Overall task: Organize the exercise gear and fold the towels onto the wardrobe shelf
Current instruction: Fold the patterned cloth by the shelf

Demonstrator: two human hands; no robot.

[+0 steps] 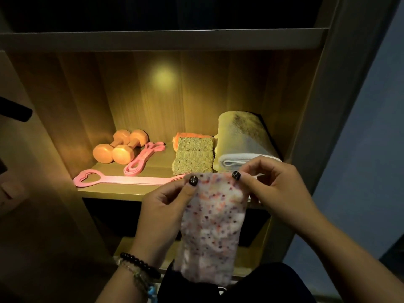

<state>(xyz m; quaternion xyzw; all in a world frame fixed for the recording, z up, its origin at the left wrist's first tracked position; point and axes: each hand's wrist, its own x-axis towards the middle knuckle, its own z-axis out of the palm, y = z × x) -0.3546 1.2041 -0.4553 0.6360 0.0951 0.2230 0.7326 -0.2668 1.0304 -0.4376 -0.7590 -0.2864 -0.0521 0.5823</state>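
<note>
Head view: left hand (168,206) and right hand (277,189) fingers pinch speckled towel's (214,228) top corners, raised.

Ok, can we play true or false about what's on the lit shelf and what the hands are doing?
1. Both hands pinch the top edge of the spotted cloth. True: the left hand and the right hand each hold a top corner.
2. The dumbbells sit on the right side of the shelf. False: they sit at the left, towards the back.
3. A pink looped band lies just right of the dumbbells. True.
4. The spotted cloth is already lying on the shelf. False: it hangs from the hands in front of the shelf.
5. The white folded towel is at the right end of the shelf. True.
</note>
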